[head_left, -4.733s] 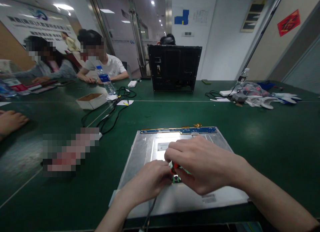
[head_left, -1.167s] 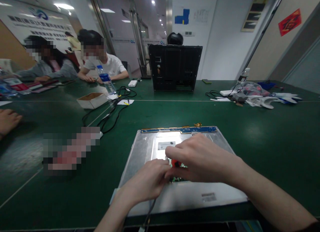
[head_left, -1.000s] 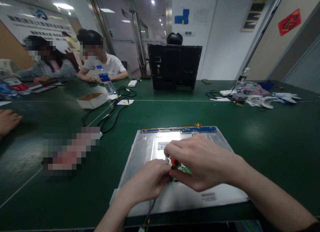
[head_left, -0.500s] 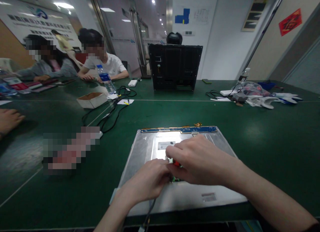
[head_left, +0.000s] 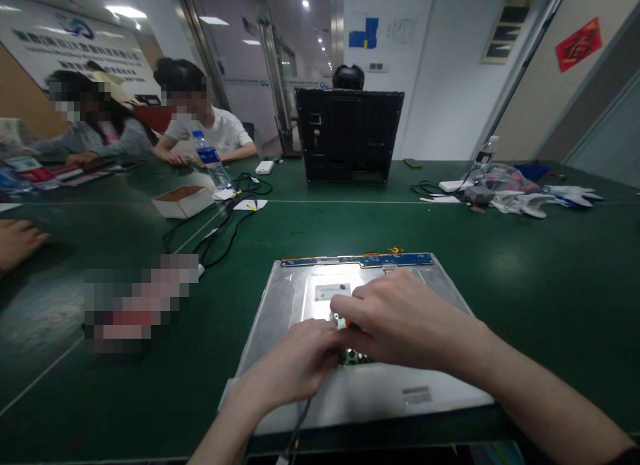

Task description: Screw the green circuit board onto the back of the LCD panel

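Note:
A silver metal display panel (head_left: 275, 331) lies flat on the green table, with a narrow blue circuit board (head_left: 400, 259) along its far edge. Over its middle, my right hand (head_left: 400, 318) is closed, fingers curled around a small red-orange tool (head_left: 349, 324) that is mostly hidden. My left hand (head_left: 305, 355) meets it from the left, fingers pinched together; what they hold is out of sight. Beneath both hands shows part of a green circuit board (head_left: 353, 356). A dark cable (head_left: 300, 425) runs down from under my left hand past the panel's near edge.
Beyond the panel stands a black monitor housing (head_left: 350, 135). Left of it are a water bottle (head_left: 210, 159), an open box (head_left: 183, 202) and black cables (head_left: 233, 235). Gloves (head_left: 525, 203) and a plastic bag (head_left: 500, 178) lie far right. Co-workers sit at the left; another person's hand (head_left: 23, 241) rests nearby.
My right hand has shifted slightly at the fingers, and a little more of the green circuit board shows beneath. My left hand and the panel stay in place.

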